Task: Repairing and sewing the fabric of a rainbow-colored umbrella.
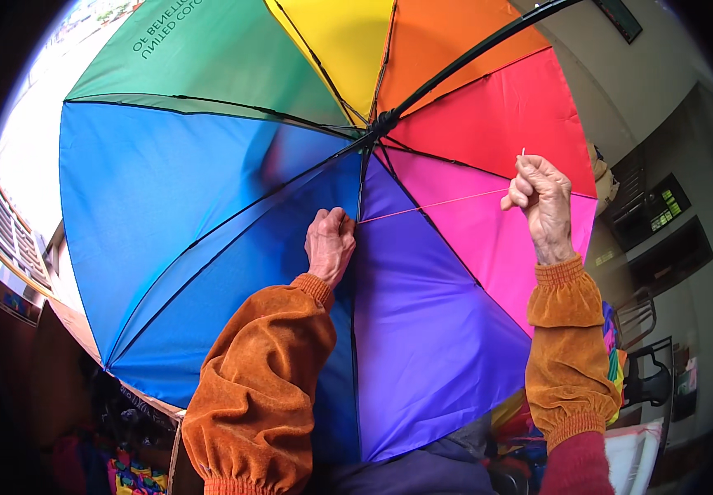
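A multicoloured umbrella (439, 363) is spread open before me, its inner side with black ribs facing me. Its black shaft (472, 62) slants up to the right from the hub (383, 124). My left hand (331, 241) is closed at the rib between the blue and purple panels, pinching the umbrella there; its fingertips are partly hidden. From there a taut pink thread (430, 205) runs across the purple and pink panels to my right hand (543, 202). That hand is closed and raised in front of the red and pink panels. A thin pale needle (523, 152) pokes up from its fingertips.
At lower right, colourful cloth (616, 355) shows beside my right sleeve, with a dark chair (649, 375) beyond. More bright multicoloured pieces (135, 477) lie at lower left. A railing (16, 231) stands in bright light at the left. Dark fabric (414, 470) lies below the umbrella.
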Demonstrator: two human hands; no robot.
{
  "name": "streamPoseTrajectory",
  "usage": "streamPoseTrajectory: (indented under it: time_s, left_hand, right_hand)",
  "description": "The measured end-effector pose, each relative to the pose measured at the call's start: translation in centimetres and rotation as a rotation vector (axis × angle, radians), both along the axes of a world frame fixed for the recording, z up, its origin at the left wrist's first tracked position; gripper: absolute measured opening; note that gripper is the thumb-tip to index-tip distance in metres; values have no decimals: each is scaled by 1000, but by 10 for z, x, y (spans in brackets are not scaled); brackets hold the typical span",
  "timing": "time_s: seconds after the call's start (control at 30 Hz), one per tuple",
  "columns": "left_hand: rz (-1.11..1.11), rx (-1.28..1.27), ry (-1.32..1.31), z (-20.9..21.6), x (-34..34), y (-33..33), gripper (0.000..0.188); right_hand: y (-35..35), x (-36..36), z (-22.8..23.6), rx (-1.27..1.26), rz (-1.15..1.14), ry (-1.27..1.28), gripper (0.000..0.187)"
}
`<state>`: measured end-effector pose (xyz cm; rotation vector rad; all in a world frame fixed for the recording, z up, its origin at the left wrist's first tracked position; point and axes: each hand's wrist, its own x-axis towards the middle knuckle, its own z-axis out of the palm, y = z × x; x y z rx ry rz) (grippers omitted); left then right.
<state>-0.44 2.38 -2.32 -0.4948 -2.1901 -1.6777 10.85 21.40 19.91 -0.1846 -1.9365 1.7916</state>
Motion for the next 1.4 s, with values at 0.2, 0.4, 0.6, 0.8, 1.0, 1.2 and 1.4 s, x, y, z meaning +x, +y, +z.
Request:
streamPoseTrajectory:
  time_s: [0.2, 0.4, 0.6, 0.8, 1.0, 1.2, 1.4]
  left_hand:
    - [55, -1, 65, 5, 5, -2, 13]
    - [-192, 155, -23, 13, 10, -9, 7]
    - [-213, 71, 212, 8, 2, -5, 6]
    - [-217, 147, -288, 12, -5, -11, 10]
    - [-462, 419, -845, 22, -4, -20, 11]
    - [-468, 550, -896, 26, -4, -22, 11]
    - [-470, 506, -892, 26, -4, -21, 13]
  right_hand:
    - [8, 7, 53, -60, 7, 308, 7]
    - [17, 2, 68, -21, -4, 302, 7]
    - [25, -26, 75, 115, -7, 324, 9]
    - [-8, -59, -11, 261, 17, 24, 7]
    - [-72, -59, -134, 800, 245, -298, 14]
    - [-84, -71, -150, 1243, 218, -179, 9]
    - [-84, -69, -159, 1149, 115, -224, 8]
